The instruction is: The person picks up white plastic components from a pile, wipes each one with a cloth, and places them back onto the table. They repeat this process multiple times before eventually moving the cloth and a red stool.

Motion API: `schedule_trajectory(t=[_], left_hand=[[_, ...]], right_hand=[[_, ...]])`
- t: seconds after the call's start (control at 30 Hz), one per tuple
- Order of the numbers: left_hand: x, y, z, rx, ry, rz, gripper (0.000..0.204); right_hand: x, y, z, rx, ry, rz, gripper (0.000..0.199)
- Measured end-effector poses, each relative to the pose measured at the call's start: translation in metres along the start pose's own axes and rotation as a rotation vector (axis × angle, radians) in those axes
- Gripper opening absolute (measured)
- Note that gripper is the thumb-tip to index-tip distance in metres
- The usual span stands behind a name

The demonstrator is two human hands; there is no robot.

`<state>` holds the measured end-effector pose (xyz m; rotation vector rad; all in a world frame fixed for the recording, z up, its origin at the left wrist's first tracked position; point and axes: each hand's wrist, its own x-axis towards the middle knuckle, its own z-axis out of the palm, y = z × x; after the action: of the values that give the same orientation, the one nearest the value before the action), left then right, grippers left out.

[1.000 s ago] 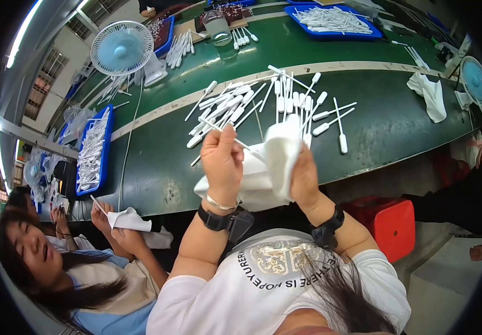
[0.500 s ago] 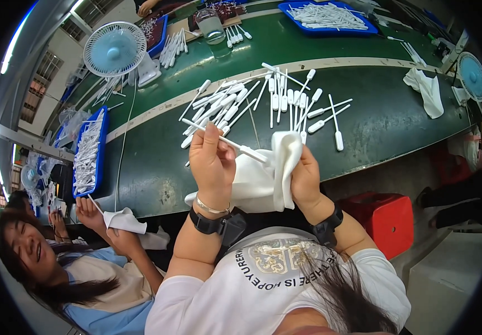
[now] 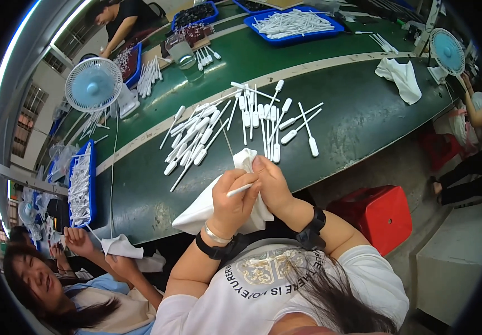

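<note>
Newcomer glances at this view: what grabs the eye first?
Probably the bright red stool, right of the wearer beside the bench. Next, at centre, the left hand with a thin white stick poking out and the right hand gripping a bunched white cloth. Then the loose heap of white sticks on the dark green bench just beyond, and the blue fan at upper left.

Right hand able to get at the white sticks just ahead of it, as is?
Probably yes: nothing visible blocks the right hand from the white sticks, but it holds the white cloth and would likely have to let go first.
</note>
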<state>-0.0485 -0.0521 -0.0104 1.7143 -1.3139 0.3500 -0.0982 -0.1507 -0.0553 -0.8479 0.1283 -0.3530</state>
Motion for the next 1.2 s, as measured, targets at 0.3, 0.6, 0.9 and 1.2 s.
schedule_trajectory(t=[0.3,0.6,0.9,1.2], left_hand=[[0.012,-0.012,-0.016,-0.329,0.099,-0.213,0.016],[0.152,-0.079,0.012,-0.769,-0.434,-1.043,0.011],[0.320,-0.159,0.172,0.078,-0.558,-0.528,0.038],[0.375,-0.217,0.250,0.368,-0.291,-0.243,0.030]], right_hand=[[0.004,-0.009,0.004,-0.225,0.043,-0.165,0.024],[-0.004,-0.038,-0.023,-0.766,-0.171,-0.389,0.026],[-0.001,-0.049,-0.049,-0.585,-0.346,-0.358,0.026],[-0.001,-0.060,-0.058,-0.441,-0.449,-0.033,0.024]])
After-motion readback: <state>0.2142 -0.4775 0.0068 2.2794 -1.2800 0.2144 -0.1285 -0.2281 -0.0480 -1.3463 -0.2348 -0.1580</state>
